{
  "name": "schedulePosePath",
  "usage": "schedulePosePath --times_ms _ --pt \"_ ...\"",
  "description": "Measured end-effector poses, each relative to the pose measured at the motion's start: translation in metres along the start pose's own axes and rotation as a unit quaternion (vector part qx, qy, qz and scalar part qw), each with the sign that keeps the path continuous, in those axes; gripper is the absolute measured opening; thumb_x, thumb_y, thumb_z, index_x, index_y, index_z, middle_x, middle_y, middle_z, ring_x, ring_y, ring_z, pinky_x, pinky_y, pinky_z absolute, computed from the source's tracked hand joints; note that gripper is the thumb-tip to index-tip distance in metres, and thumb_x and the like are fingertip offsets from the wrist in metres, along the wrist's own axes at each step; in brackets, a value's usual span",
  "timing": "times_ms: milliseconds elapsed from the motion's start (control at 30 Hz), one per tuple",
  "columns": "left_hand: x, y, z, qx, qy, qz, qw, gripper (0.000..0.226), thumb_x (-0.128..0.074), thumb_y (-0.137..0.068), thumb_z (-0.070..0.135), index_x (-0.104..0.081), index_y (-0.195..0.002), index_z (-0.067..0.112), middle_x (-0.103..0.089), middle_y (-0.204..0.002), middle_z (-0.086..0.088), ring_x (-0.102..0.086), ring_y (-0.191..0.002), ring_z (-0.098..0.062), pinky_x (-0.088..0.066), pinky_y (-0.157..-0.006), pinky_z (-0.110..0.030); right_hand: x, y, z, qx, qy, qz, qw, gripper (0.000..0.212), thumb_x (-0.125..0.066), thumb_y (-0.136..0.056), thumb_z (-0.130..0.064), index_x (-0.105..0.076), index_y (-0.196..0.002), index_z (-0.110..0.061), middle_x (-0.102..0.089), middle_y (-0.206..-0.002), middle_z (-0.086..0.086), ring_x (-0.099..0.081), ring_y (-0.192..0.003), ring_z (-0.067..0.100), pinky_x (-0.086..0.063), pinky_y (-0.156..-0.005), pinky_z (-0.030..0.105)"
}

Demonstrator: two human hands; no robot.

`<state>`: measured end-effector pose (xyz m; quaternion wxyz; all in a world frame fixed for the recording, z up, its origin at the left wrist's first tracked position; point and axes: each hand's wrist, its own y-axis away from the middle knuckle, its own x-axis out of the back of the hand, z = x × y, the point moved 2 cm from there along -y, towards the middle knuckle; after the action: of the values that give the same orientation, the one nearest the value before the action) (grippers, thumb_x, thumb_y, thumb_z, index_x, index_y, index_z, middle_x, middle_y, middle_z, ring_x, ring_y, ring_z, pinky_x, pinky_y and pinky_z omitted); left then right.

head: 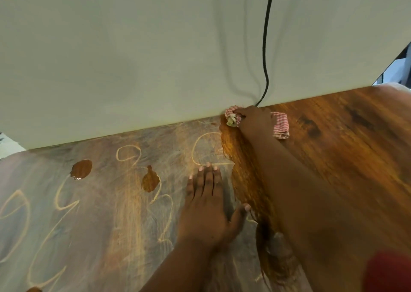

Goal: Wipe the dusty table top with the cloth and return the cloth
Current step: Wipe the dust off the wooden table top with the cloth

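The wooden table top [347, 140] is clean and glossy brown on the right, while the left part [93, 214] is grey with dust and marked with finger-drawn loops. A red-and-white striped cloth [280, 125] lies bunched at the far edge by the wall. My right hand [253, 118] grips it and presses it onto the table, with cloth ends showing on both sides of the hand. My left hand [206, 205] rests flat on the dusty area, fingers straight and thumb spread out.
A pale wall [133, 58] rises along the table's far edge. A black cable [265, 47] hangs down it and ends right behind my right hand. Two clean brown spots [81, 169] show in the dust. A red blurred shape [387, 271] is at bottom right.
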<state>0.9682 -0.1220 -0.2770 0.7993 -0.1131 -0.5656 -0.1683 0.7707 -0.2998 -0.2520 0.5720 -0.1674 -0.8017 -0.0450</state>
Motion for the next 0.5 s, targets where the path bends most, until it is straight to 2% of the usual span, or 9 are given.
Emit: schedulePosePath --times_ms 67,167,233,300,367,433,500 --pt "0.001 -0.001 0.0 -0.001 -0.009 0.0 1.0 0.099 0.003 -0.08 0.084 0.022 -0.149 0.015 0.026 -0.158 -0.003 0.035 -0.139 -0.015 0.022 -0.115 -0.039 -0.002 0.006 -0.006 0.042 0.009 -0.002 0.999 0.042 -0.046 -0.089 -0.02 -0.058 -0.124 -0.042 -0.055 -0.135 0.0 -0.04 -0.124 0.034 -0.025 -0.108 0.051" --pt "0.001 0.0 0.002 -0.005 -0.009 -0.003 1.0 0.098 0.005 -0.08 0.083 0.024 -0.148 0.015 0.028 -0.157 -0.004 0.036 -0.139 -0.016 0.022 -0.115 -0.04 0.005 0.013 0.007 0.164 0.002 -0.095 0.982 0.038 -0.049 -0.092 -0.02 -0.06 -0.123 -0.038 -0.057 -0.134 -0.002 -0.048 -0.122 0.028 -0.036 -0.103 0.045" --pt "0.002 0.001 0.002 -0.004 0.002 -0.001 1.0 0.098 0.004 -0.08 0.083 0.025 -0.148 0.016 0.029 -0.157 -0.003 0.037 -0.138 -0.015 0.023 -0.114 -0.039 0.013 0.008 0.013 0.161 -0.017 -0.134 0.978 0.035 -0.053 -0.09 -0.016 -0.065 -0.118 -0.034 -0.063 -0.127 0.001 -0.057 -0.11 0.023 -0.044 -0.092 0.033" --pt "0.002 0.001 0.001 -0.003 0.005 0.001 1.0 0.098 0.002 -0.08 0.084 0.023 -0.148 0.016 0.029 -0.157 -0.002 0.037 -0.138 -0.015 0.024 -0.113 -0.038 0.013 0.003 0.006 0.1 -0.033 -0.088 0.991 0.035 -0.052 -0.088 -0.013 -0.068 -0.115 -0.03 -0.066 -0.121 0.003 -0.059 -0.104 0.022 -0.042 -0.083 0.026" --pt "0.003 0.0 0.001 0.003 0.006 0.004 1.0 0.099 0.001 -0.08 0.084 0.022 -0.149 0.016 0.027 -0.157 -0.003 0.037 -0.138 -0.015 0.027 -0.112 -0.036 0.002 0.011 -0.02 0.059 -0.025 -0.013 0.998 0.036 -0.051 -0.087 -0.014 -0.067 -0.117 -0.029 -0.067 -0.119 0.005 -0.059 -0.103 0.025 -0.041 -0.084 0.03" --pt "0.005 -0.001 0.001 0.001 0.012 0.009 1.0 0.101 0.001 -0.078 0.084 0.021 -0.149 0.016 0.026 -0.158 -0.003 0.036 -0.139 -0.015 0.029 -0.11 -0.034 -0.016 0.028 -0.059 0.106 -0.05 0.006 0.993 0.034 -0.052 -0.088 -0.018 -0.066 -0.118 -0.028 -0.067 -0.119 0.005 -0.058 -0.106 0.026 -0.039 -0.089 0.031" --pt "0.006 0.0 0.002 -0.003 0.022 0.01 1.0 0.101 0.0 -0.078 0.084 0.021 -0.149 0.016 0.024 -0.158 -0.004 0.035 -0.139 -0.016 0.029 -0.11 -0.033 -0.027 0.04 -0.084 0.194 -0.051 -0.052 0.978 0.032 -0.054 -0.089 -0.02 -0.067 -0.116 -0.029 -0.066 -0.122 0.002 -0.057 -0.109 0.024 -0.04 -0.093 0.03"
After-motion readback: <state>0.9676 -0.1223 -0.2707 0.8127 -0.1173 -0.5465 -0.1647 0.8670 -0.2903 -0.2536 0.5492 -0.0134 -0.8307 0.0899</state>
